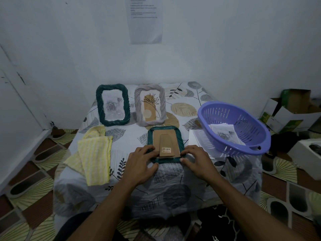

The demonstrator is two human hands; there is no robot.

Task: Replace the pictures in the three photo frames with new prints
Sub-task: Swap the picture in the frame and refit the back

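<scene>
A dark green frame (164, 129) lies face down in the middle of the table, its brown cardboard back (166, 142) and stand showing. My left hand (141, 164) grips its near left corner and my right hand (198, 160) holds its near right corner. Behind it two frames stand upright: a dark green frame (112, 105) with a grey rose print at the left, and a pale lilac frame (150, 105) with a tan flower print beside it. A purple basket (233, 127) at the right holds prints (225, 133).
A yellow striped cloth (94, 153) lies at the table's left. White sheets (196, 138) rest under the basket's left side. Cardboard boxes (291, 110) stand on the patterned floor at the right. A wall rises right behind the table.
</scene>
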